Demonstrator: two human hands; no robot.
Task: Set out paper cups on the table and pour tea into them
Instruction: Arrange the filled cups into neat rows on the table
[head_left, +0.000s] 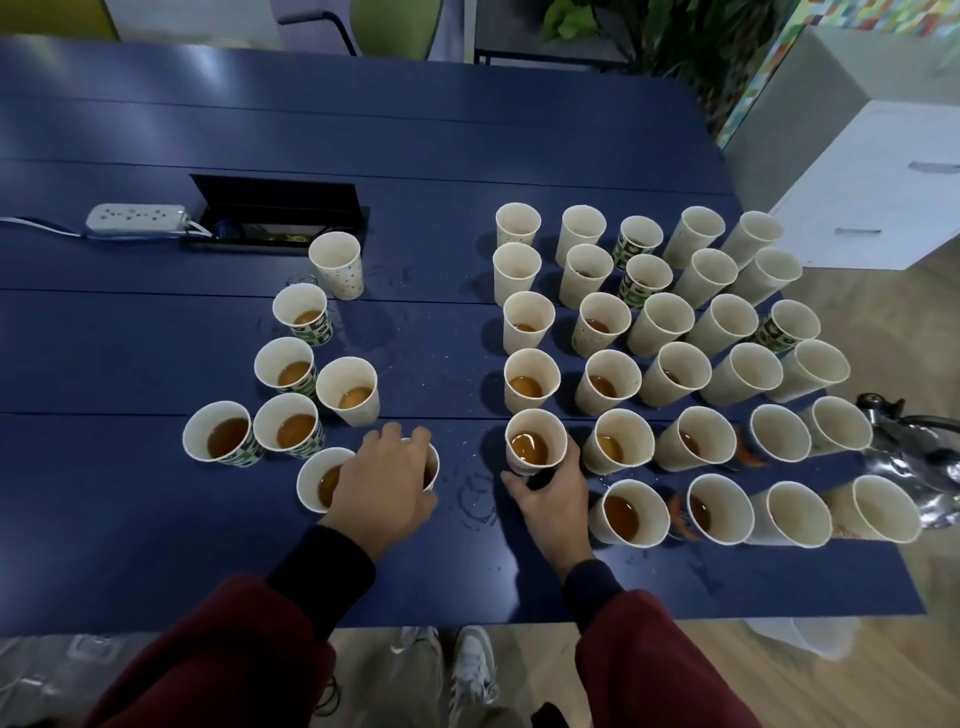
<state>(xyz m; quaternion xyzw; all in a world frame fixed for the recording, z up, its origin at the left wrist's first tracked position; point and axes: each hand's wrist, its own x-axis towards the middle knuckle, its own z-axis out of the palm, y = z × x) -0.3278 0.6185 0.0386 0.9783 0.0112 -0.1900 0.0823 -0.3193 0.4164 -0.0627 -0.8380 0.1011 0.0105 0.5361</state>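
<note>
Small cup cluster (289, 364) stands left on the table (156, 545), larger cup grid (670, 374) right — kettle (930, 467) beyond it, power strip (136, 216) far left.

Soft, even indoor light falls from above on the dark blue surface (441, 130), whose far left boards carry pale, hazy patches of glare. The paper cups (529, 322) cast short, soft-edged shadows to their left, and spilled droplets glint between the two groups. A white cabinet (878, 202) at right reads bright, nearly washed out. The wide lens bows the surface's edges and tips the outer cups outward. The centre is fairly sharp; a metal kettle (919, 467) at the right edge is smeared, and the floor (47, 670) in the lower corners is soft.
</note>
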